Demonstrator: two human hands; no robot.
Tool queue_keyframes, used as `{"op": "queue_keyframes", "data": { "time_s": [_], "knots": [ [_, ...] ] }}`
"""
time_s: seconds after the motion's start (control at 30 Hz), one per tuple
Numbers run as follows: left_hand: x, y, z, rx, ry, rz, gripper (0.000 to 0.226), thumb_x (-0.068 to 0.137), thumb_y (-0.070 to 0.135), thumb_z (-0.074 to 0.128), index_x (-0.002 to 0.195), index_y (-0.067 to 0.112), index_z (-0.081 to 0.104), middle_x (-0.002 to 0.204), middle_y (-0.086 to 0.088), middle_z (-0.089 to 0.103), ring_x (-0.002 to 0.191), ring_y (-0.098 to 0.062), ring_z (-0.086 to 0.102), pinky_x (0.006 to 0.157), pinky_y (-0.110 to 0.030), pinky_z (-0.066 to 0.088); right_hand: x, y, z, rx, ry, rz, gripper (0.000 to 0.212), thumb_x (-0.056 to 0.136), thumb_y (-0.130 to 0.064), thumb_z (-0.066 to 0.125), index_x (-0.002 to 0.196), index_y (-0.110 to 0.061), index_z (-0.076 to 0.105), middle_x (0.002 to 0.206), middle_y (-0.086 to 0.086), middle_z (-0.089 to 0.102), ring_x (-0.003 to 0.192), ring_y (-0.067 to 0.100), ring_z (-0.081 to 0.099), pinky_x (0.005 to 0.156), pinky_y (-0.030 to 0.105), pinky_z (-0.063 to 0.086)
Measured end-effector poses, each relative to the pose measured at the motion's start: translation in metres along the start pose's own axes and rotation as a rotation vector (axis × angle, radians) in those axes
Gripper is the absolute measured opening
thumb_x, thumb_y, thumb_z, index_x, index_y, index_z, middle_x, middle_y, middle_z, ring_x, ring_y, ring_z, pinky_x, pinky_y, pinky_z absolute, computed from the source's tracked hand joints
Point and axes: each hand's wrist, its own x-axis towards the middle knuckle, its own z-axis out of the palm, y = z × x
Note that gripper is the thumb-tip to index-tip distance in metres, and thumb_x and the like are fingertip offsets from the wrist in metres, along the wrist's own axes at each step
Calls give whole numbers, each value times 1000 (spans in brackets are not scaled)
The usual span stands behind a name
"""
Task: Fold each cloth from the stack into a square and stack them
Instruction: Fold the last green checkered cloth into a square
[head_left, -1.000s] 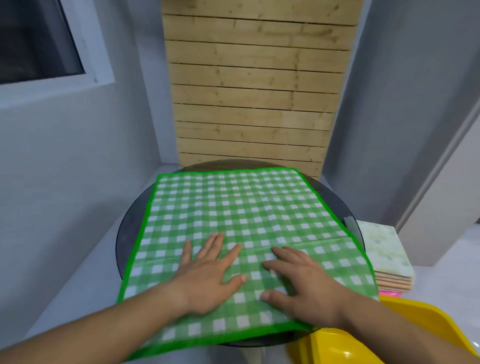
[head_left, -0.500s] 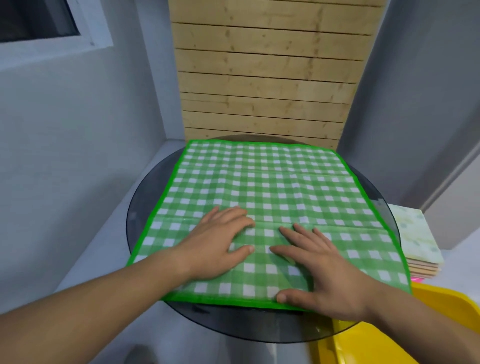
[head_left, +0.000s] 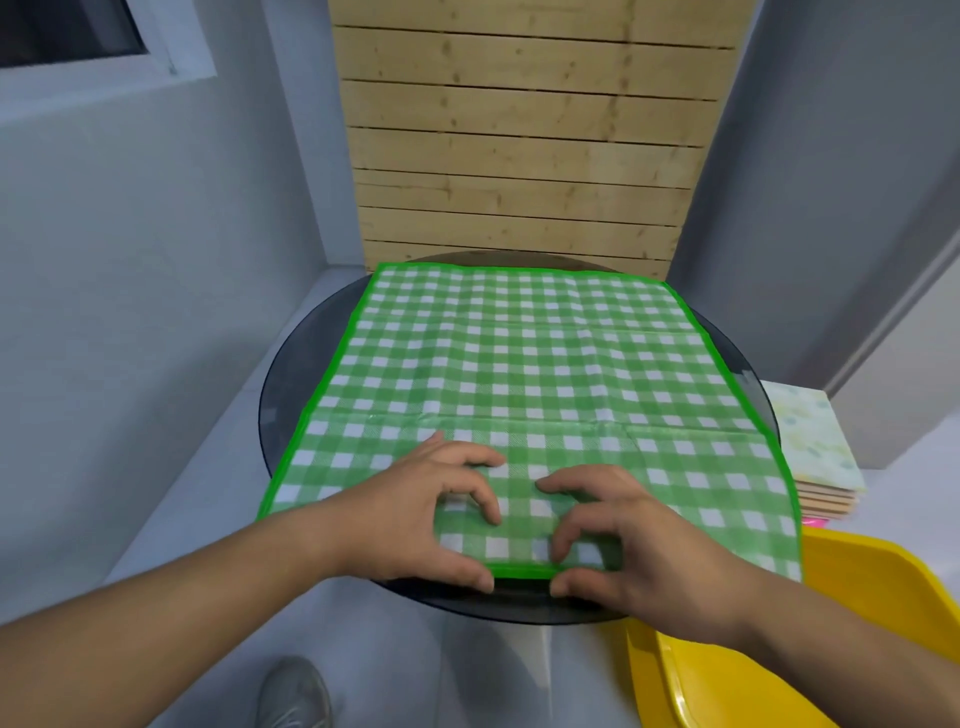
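Observation:
A green-and-white checked cloth (head_left: 524, 374) with a bright green border lies spread flat over a round dark glass table (head_left: 291, 364). My left hand (head_left: 431, 519) and my right hand (head_left: 623, 535) sit side by side at the cloth's near edge. Each has curled fingers on top of the cloth and a thumb under the green hem, pinching it. To the right of the table, lower down, stands a stack of folded cloths (head_left: 815, 452), the top one pale with a faint floral print.
A yellow plastic chair (head_left: 831, 623) stands at the lower right, close to the table's rim. A wooden slat panel (head_left: 519, 156) rises behind the table between grey walls. A grey shoe (head_left: 291, 691) shows on the floor below.
Both hands drew back from lying flat on the cloth to its near edge and curled round the hem. The camera tilted further down.

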Motion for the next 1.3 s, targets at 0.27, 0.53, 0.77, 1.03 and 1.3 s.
{"op": "queue_keyframes", "data": {
  "time_s": [0.27, 0.53, 0.77, 1.03, 1.3],
  "knots": [
    [-3, 3, -1, -70, 33, -13, 42, 64, 54, 89, 100, 46, 68, 149, 38, 33, 150, 2, 3, 125, -32, 4, -4, -6, 4, -13, 41, -26, 13, 92, -43, 62, 89, -34, 70, 136, -20, 51, 133, -5, 34, 107, 13, 27],
    [-9, 13, -12, -170, 83, -4, 33, 65, 50, 90, 91, 38, 72, 128, 33, 59, 128, 15, 44, 118, -30, 31, -5, -25, -9, -1, 149, 39, 11, 91, -38, 65, 84, -31, 68, 117, -24, 63, 110, -10, 53, 93, 13, 42],
    [-7, 39, -46, -219, 158, 43, 17, 75, 38, 87, 80, 25, 77, 104, 20, 74, 107, 5, 65, 109, -32, 43, 10, -44, -43, -177, 353, 42, 12, 90, -46, 62, 84, -36, 63, 95, -22, 67, 93, -1, 60, 83, 24, 49],
    [20, 68, -95, -40, 297, 31, 15, 84, 39, 79, 82, 24, 80, 85, 14, 76, 86, 2, 68, 86, -17, 52, 41, -41, -79, -459, 525, 48, 16, 84, -48, 70, 81, -32, 67, 80, -16, 65, 78, 6, 59, 66, 25, 48],
    [87, 62, -143, 428, 410, -70, 17, 96, 34, 61, 84, 23, 64, 87, 7, 66, 91, -24, 62, 82, -36, 50, 77, 28, -127, -831, 686, 85, 12, 85, -32, 71, 76, -25, 67, 66, -7, 61, 66, 22, 57, 67, 36, 39]
  ]
}}
